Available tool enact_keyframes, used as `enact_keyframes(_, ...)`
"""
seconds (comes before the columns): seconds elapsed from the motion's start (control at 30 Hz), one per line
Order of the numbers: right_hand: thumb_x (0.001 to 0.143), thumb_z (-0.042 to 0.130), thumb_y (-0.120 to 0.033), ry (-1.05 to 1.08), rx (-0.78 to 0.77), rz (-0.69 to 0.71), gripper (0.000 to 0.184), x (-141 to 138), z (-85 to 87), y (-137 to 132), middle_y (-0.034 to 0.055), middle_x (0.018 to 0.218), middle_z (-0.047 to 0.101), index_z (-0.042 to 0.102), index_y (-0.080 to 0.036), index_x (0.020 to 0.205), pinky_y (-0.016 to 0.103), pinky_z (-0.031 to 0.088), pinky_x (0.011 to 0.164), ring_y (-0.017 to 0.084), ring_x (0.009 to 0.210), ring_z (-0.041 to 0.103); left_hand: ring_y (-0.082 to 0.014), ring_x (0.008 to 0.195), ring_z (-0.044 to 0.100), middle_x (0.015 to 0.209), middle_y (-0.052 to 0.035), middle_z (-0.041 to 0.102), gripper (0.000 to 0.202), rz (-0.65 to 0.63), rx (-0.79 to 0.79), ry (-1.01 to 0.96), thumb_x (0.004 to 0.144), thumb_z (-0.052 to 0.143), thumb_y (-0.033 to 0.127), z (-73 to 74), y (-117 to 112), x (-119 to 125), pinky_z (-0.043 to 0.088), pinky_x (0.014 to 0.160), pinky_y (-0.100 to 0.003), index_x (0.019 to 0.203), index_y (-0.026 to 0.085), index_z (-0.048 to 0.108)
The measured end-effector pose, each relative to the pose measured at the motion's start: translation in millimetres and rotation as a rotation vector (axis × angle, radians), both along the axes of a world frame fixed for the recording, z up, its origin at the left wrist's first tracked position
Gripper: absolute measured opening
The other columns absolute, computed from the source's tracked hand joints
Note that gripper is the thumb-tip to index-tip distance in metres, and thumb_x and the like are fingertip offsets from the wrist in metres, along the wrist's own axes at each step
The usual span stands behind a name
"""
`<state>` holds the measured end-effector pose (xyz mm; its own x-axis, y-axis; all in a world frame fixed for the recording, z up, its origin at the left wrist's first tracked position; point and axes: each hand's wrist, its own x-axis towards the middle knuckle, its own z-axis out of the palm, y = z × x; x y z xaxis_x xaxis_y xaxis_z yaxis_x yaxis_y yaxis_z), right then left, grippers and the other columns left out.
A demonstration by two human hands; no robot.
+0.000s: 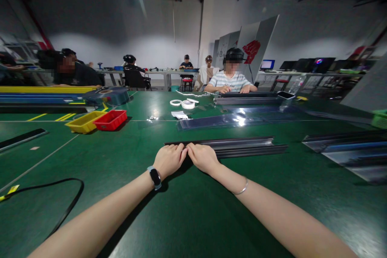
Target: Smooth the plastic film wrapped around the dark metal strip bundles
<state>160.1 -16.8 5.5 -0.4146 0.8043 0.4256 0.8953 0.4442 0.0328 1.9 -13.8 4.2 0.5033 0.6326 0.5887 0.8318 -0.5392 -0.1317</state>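
A long black channel-shaped profile (250, 149) lies crosswise on the green table, and both my hands are at its left part. My left hand (171, 159) is closed over its left end, fingers curled over the far side. Right beside it, my right hand (203, 157) grips the same profile, the two thumbs almost meeting. The fingertips of both hands are hidden behind the knuckles. From the hands, the profile's bare length runs to the right.
Beyond the profile lie a clear plastic strip (217, 121) and white tape rolls (188, 105). Yellow (83, 124) and red (111, 121) bins stand left. More profiles (347, 149) lie at right. A black cable (72, 205) curves at near left. A co-worker (231, 76) sits across the table.
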Motion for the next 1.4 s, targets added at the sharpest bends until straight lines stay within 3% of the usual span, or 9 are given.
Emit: enact_keyframes(1.4,0.090,0.018,-0.033,0.026,-0.010,0.016,0.038,0.0,2.7,-2.5,0.0030,0.074,0.062,0.054,-0.020,0.091,0.022,0.031,0.061,0.012,0.068,0.055,-0.0152,0.063,0.054,0.064,-0.0032,0.058,0.024,-0.070,-0.011,0.024,0.087,0.030,0.027,0.4,0.0,0.0,0.038,0.059,-0.027,0.079,0.018,0.050)
